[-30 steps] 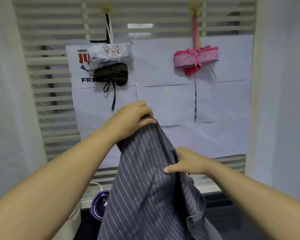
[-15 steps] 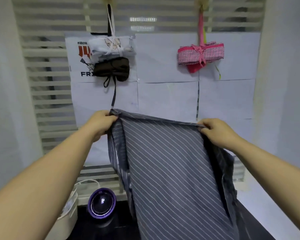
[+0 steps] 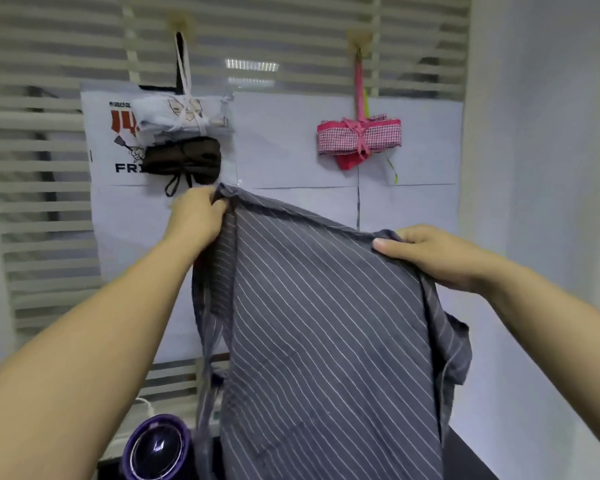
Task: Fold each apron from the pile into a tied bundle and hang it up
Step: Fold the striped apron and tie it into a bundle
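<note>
A grey apron with thin white stripes [image 3: 326,323] hangs spread in front of me, held up by its top edge. My left hand [image 3: 198,216] grips the upper left corner, and my right hand [image 3: 437,254] grips the upper right corner, lower than the left. The cloth droops down past the bottom of the view, with extra folds bunched at each side. On the wall behind hang tied bundles: a white one [image 3: 181,116] with a dark brown one [image 3: 182,161] under it on the left hook, and a pink checked one [image 3: 359,136] on the right hook.
White paper sheets [image 3: 291,140] cover slatted blinds [image 3: 42,202] behind the bundles. A round purple device [image 3: 156,448] stands at the lower left on a dark surface [image 3: 471,459]. A plain white wall [image 3: 551,202] closes the right side.
My hands went from close together on the bunched apron to wide apart, stretching its top edge open. Since half a second ago the right hand has dropped a little.
</note>
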